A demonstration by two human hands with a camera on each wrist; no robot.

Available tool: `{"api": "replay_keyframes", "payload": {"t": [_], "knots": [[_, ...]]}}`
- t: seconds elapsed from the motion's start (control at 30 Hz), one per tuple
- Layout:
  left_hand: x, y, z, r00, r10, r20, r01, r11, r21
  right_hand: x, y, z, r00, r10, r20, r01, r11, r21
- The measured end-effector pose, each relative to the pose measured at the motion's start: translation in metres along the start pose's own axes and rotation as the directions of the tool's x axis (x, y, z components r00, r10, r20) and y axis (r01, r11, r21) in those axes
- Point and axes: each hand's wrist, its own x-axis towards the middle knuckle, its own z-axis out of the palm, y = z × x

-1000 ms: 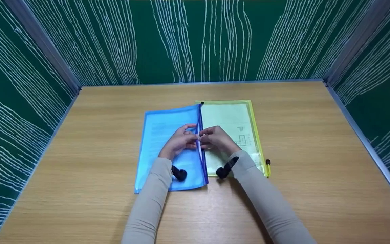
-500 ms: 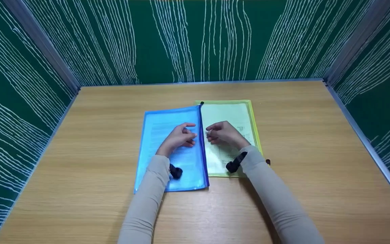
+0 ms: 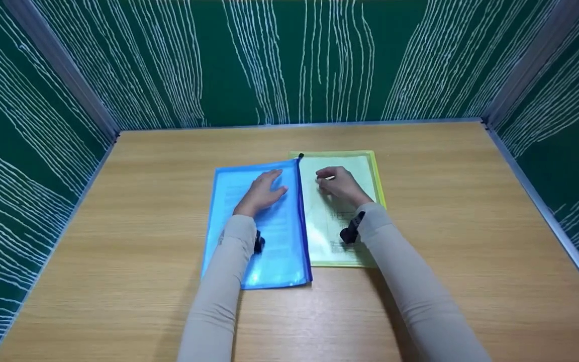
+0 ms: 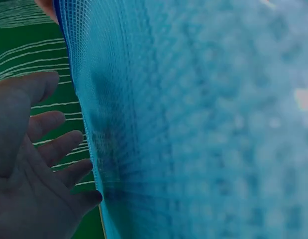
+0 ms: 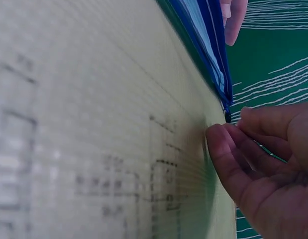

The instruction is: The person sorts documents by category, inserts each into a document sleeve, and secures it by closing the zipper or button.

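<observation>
A blue zip document pouch (image 3: 269, 231) lies on the table, its dark blue zip edge (image 3: 301, 216) overlapping a yellow-edged pouch (image 3: 340, 251). Over the blue pouch hovers my left hand (image 3: 262, 193), fingers extended and thumb apart. In the left wrist view that hand (image 4: 39, 149) shows a bare palm beside the blue mesh. My right hand (image 3: 342, 183) is above the yellow pouch, its fingers loosely bent. No object shows between those fingers in the right wrist view, where the hand (image 5: 268, 164) is near the far end of the blue zip edge (image 5: 223, 64).
The wooden table (image 3: 450, 211) extends on all sides of the pouches. Green walls (image 3: 289, 60) with white wavy lines border it at the back and both sides. Printed sheets show through both pouches.
Both hands were together at the blue zip edge, fingers pinching there. They have come apart and shifted farther up the pouches. The zip edge's gap has narrowed, and the left fingers have straightened.
</observation>
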Motion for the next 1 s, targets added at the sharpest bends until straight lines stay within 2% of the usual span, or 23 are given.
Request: {"api": "replay_keyframes", "payload": {"t": [0.13, 0.23, 0.47, 0.6, 0.77, 0.93, 1.0], "knots": [[0.009, 0.002, 0.001, 0.998, -0.046, 0.046, 0.041, 0.994, 0.102, 0.009, -0.002, 0.0, 1.0, -0.006, -0.014, 0.006, 1.0, -0.014], [0.013, 0.002, 0.001, 0.994, -0.078, 0.078, 0.067, 0.989, 0.132, 0.016, -0.003, 0.0, 0.999, -0.024, -0.025, 0.023, 0.999, -0.044], [0.016, -0.008, 0.0, 0.981, -0.086, 0.173, 0.057, 0.985, 0.166, 0.031, -0.012, 0.0, 0.997, -0.074, -0.015, 0.071, 0.986, -0.15], [0.018, -0.01, 0.002, 0.98, -0.088, 0.181, 0.057, 0.985, 0.165, 0.039, -0.014, -0.001, 0.997, -0.083, 0.006, 0.082, 0.975, -0.206], [0.016, -0.008, 0.002, 0.978, -0.09, 0.186, 0.058, 0.984, 0.17, 0.05, -0.018, 0.0, 0.994, -0.09, 0.067, 0.107, 0.943, -0.316], [0.015, -0.008, 0.003, 0.978, -0.096, 0.183, 0.064, 0.983, 0.172, 0.057, -0.021, 0.002, 0.993, -0.071, 0.092, 0.102, 0.913, -0.396], [0.015, -0.009, 0.003, 0.979, -0.097, 0.182, 0.065, 0.982, 0.175, 0.058, -0.022, 0.003, 0.995, -0.047, 0.092, 0.08, 0.916, -0.393]]}}
